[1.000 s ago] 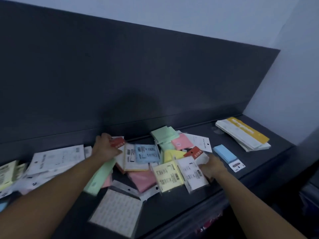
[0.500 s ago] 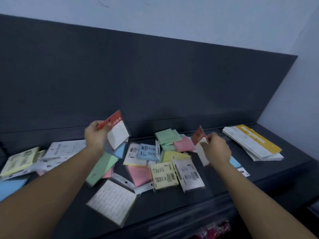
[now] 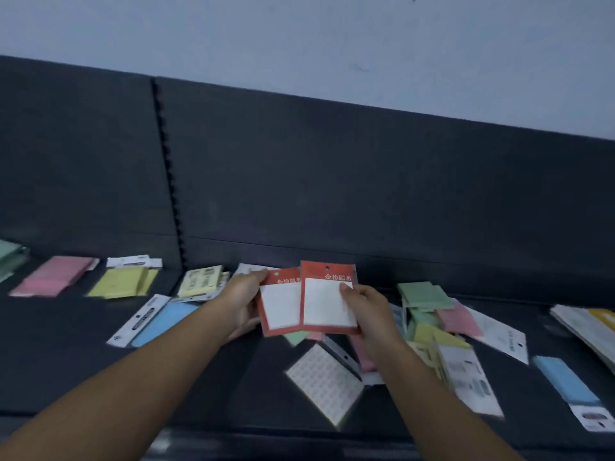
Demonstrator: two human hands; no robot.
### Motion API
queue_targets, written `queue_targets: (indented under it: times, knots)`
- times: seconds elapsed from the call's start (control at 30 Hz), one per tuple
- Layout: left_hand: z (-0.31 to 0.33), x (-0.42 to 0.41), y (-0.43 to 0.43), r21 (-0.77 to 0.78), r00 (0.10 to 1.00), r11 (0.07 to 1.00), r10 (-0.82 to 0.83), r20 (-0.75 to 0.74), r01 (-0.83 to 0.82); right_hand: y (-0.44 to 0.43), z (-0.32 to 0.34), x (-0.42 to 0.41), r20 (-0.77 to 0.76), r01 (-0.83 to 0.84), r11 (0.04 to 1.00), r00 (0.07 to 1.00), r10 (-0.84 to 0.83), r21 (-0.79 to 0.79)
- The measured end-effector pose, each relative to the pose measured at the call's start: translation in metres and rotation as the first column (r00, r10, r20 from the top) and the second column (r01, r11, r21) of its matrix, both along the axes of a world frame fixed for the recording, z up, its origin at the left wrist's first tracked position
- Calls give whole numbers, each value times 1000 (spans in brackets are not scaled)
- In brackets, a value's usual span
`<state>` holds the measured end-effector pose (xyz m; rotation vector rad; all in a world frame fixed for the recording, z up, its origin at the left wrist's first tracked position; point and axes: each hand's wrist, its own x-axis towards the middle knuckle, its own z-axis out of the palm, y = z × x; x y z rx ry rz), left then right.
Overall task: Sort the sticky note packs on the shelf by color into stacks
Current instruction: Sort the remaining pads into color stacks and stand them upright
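Red header up, the left pack (image 3: 279,309) was pinched by the left hand (image 3: 241,304), the right pack (image 3: 324,304) by the right hand (image 3: 367,312), overlapping above the shelf (image 3: 216,377). A pink stack (image 3: 53,276) lay far left.

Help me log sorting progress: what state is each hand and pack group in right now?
left hand: grips left red pack.
right hand: grips right red pack.
left red pack: held up, partly behind the right one.
right red pack: held up, overlapping the left one.
pink stack: flat on the shelf.
yellow stack: flat, beside the pink stack.
mixed pile: unsorted, colours overlapping.
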<state>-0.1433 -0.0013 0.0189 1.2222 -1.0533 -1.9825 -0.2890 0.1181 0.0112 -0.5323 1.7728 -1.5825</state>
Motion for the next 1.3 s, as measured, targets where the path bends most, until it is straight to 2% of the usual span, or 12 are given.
queue_targets:
  times: [0.07, 0.2, 0.43, 0.53, 0.6, 0.7, 0.93, 1.1, 1.2, 1.3]
  knots:
    - [1, 26, -1, 34, 998, 998, -46, 40, 44, -14, -4, 21, 125, -71, 997, 990, 72, -14]
    - [14, 77, 1, -50, 989, 997, -49, 138, 56, -37, -7, 61, 207, -213, 976, 954, 217, -44]
    - [28, 157, 34, -45, 993, 992, 122, 11, -121, -57, -13, 135, 288, -369, 923, 877, 384, -107]
    - [25, 186, 55, -15, 942, 945, 325, -85, -327, -59, -16, 167, 266, -437, 887, 847, 461, -146]
    - [22, 203, 67, 7, 870, 884, 462, -174, -468, -58, -16, 192, 279, -446, 879, 834, 477, -170]
    - [16, 226, 87, 9, 802, 838, 526, -284, -546, -55, -14, 233, 310, -399, 896, 841, 443, -196]
    - [-11, 294, 104, -204, 741, 713, 640, -204, -671, -59, -14, 316, 322, -362, 899, 845, 428, -245]
    - [-15, 375, 71, -177, 602, 576, 767, -221, -798, -89, -16, 378, 402, -422, 877, 780, 480, -230]
    - [-10, 423, 46, -153, 601, 582, 770, -214, -799, -113, -16, 417, 471, -463, 861, 725, 504, -209]
    - [-7, 466, 24, -175, 640, 615, 741, -203, -769, -135, -17, 452, 513, -492, 842, 676, 529, -221]
